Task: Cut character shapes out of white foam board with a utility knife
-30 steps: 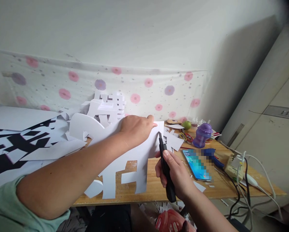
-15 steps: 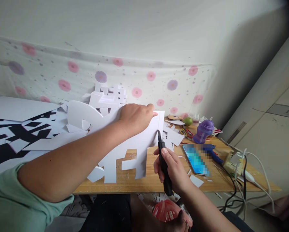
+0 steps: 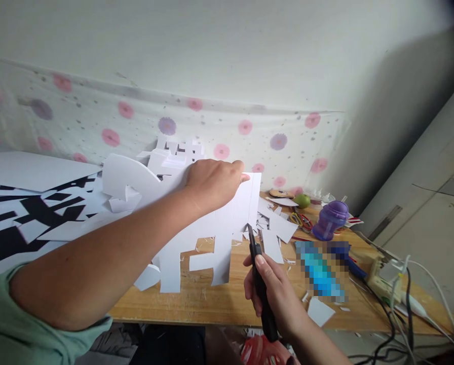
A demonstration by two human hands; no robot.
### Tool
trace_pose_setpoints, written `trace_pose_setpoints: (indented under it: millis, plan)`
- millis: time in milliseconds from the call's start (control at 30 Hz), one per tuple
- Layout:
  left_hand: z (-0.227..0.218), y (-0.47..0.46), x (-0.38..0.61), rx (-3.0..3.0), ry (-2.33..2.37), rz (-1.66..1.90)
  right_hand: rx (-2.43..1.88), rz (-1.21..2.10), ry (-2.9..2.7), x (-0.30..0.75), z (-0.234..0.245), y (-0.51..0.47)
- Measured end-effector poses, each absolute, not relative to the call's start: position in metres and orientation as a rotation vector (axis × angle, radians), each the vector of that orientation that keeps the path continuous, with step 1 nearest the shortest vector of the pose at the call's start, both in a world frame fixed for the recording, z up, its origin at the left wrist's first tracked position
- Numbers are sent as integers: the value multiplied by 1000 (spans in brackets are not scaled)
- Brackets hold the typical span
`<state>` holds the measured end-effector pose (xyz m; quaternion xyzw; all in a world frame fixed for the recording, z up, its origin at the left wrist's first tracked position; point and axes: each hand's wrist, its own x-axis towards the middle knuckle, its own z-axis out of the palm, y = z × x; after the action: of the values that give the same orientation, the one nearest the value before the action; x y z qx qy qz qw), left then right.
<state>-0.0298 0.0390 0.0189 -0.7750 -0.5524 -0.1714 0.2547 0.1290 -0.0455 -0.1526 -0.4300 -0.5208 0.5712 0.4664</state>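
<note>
A white foam board cutout (image 3: 169,248) with a curved, trunk-like left end and leg-like lower parts stands tilted above the wooden table. Across its upper edge my left hand (image 3: 216,183) is closed, gripping the board near its right end. The fingers behind the board are hidden. My right hand (image 3: 267,284) is wrapped round a black utility knife (image 3: 263,299). Its blade tip meets the board close to the right edge, below the left hand, where a thin line runs down the strip.
White scraps (image 3: 284,223) lie on the wooden table (image 3: 246,299). On the right are scissors (image 3: 301,220), a purple cup (image 3: 330,219), a green fruit (image 3: 302,201), a blurred blue phone (image 3: 320,271), a blue tool (image 3: 346,258) and cables (image 3: 409,304). Black and white sheets (image 3: 40,213) spread left.
The knife has moved down along the board's right edge with my right hand. My left hand keeps its grip on the board. The view has shifted slightly.
</note>
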Motion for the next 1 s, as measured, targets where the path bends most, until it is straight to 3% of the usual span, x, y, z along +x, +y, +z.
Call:
trace_pose_setpoints:
  millis: [200,300,733,1000]
  plan:
    - [54,36,-62,-1878,-1622,-632,-1260,1477,-1261,125,-180,-42]
    - [47,39,-79,-1956,-1668,-571,-1273,1410,-1190,138,-179,-34]
    - [-56,83,-65,-2760,-1385,-74,-1149,1403,-1008,148,-167,-18]
    - [-153,98,-48,-3177,-936,372,-1475,1387,-972,154,-200,-15]
